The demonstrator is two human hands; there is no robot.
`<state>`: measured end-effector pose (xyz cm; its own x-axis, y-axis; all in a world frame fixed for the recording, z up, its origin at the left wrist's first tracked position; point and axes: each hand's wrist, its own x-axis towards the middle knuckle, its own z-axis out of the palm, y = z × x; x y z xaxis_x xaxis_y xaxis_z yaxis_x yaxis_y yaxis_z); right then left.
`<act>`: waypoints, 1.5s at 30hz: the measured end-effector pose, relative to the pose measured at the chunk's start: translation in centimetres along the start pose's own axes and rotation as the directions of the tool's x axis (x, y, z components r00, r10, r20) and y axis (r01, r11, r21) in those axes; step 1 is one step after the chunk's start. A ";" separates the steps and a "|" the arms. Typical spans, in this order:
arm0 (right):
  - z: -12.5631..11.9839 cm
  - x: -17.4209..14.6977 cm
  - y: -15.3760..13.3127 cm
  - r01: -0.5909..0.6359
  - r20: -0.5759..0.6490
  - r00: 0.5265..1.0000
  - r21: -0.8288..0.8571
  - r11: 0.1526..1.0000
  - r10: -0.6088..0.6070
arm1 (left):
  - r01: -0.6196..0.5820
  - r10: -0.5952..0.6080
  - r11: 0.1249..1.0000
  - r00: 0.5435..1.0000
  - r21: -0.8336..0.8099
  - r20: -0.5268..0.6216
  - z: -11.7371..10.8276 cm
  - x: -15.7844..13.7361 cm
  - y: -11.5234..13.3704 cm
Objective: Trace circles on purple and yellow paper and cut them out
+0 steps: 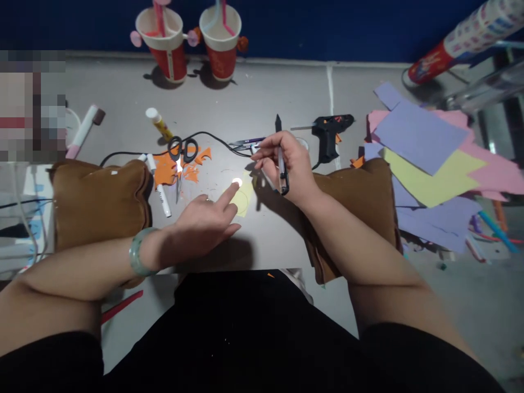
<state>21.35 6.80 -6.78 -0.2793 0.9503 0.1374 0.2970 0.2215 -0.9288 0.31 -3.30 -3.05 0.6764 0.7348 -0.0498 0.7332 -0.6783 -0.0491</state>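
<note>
Yellow paper (pixel 244 203) lies toward the desk's (pixel 270 93) front edge; remotely, I note my left hand (pixel 198 224) at its edge, grasping nothing, my right hand (pixel 298 166) gripping a pen (pixel 283 179).

two red-and-white cups (pixel 172 63), black glue gun (pixel 326 136), black-handled scissors (pixel 180 159) on orange scraps (pixel 164 170)

Light falling from above leaves the grey table (pixel 266 90) moderately lit, with soft dark shadows at the feet of the paper cups (pixel 171 64) and below the hands (pixel 196 226), while a small spot at one fingertip glares white. The black clothing (pixel 254 333) sinks into near-featureless dark. Wide-angle stretching tilts the tube (pixel 429 65) near the blurry right edge, and coarse pixel blocks cover part of the left.
</note>
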 end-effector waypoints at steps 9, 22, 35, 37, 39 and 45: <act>-0.6 -0.2 -1.6 -0.005 -0.089 0.996 0.118 0.993 0.016 | 0.029 -0.027 0.998 0.999 0.052 -0.038 0.4 0.1 0.1; -0.9 -0.3 -1.6 -0.075 0.052 0.996 0.198 0.977 0.066 | 0.017 -0.003 0.986 0.997 0.168 -0.080 1.4 0.0 1.4; 0.7 0.2 -1.4 -0.118 0.135 0.984 -0.022 0.993 0.119 | -0.006 0.009 1.000 0.994 0.031 -0.112 1.4 0.2 1.5; 0.6 0.5 -1.1 -0.121 0.147 0.982 -0.013 0.993 0.122 | -0.017 0.016 1.000 0.993 -0.009 -0.114 1.6 0.1 1.4; 0.4 0.8 -0.9 -0.121 0.160 0.980 0.001 0.993 0.119 | -0.012 0.009 0.999 0.994 -0.030 -0.107 1.9 0.1 1.5; 0.0 2.2 -2.2 -0.065 0.285 0.954 -0.121 0.991 0.097 | -0.005 0.002 1.000 0.994 -0.030 -0.109 2.4 0.3 1.8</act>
<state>20.12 8.37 -4.44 -0.4979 0.8653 -0.0573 0.4228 0.1845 -0.8872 1.70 -4.32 -5.56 0.6814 0.7295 0.0593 0.7315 -0.6816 -0.0193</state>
